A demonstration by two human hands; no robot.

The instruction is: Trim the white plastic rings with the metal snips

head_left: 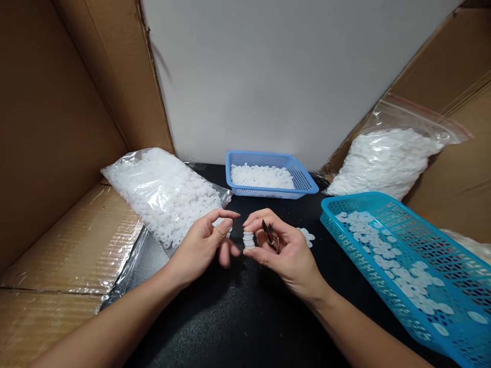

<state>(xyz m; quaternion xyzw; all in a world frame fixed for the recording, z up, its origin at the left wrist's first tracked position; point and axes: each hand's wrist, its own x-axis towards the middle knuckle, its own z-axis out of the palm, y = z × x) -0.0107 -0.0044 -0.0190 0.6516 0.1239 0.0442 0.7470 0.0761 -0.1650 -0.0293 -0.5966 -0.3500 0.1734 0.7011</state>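
My right hand [286,248] pinches a short stack of white plastic discs [249,240] between thumb and fingertips. Tucked in the same hand is a pair of dark metal nippers [270,235], its jaws pointing up. To the left of the stack, my left hand [213,237] has its fingers spread and does not touch the discs. Some white shows behind its thumb and index finger; it seems to lie on the table beyond. A few loose white discs [306,236] rest on the black table [230,317], partly behind my right hand.
A clear bag of small white plastic parts [161,189] lies at left. The blue basket [268,193] at the back holds similar pieces. At right, a teal basket [368,271] contains white discs, with another filled bag [383,153] behind it. Cardboard [69,230] flanks the table.
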